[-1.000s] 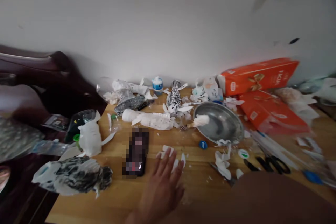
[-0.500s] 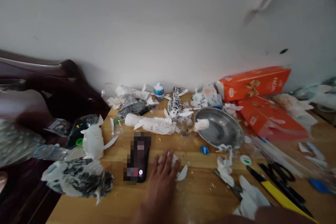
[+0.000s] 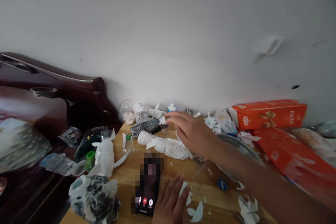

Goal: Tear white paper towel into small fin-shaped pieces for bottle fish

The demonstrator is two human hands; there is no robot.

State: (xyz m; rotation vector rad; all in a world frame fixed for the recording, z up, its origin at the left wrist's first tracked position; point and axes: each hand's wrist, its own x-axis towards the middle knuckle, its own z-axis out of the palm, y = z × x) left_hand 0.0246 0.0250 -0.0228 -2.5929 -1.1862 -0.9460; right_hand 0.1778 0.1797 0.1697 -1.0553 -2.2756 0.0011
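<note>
A littered wooden table against a white wall; left hand flat beside the phone, right hand open above the white wrapper

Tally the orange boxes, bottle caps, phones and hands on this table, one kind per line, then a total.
Orange boxes: 2, one standing at the wall, one lying flat
Bottle caps: 3, two green, one blue
Phones: 1
Hands: 2, left hand, right hand
Total: 8
</note>
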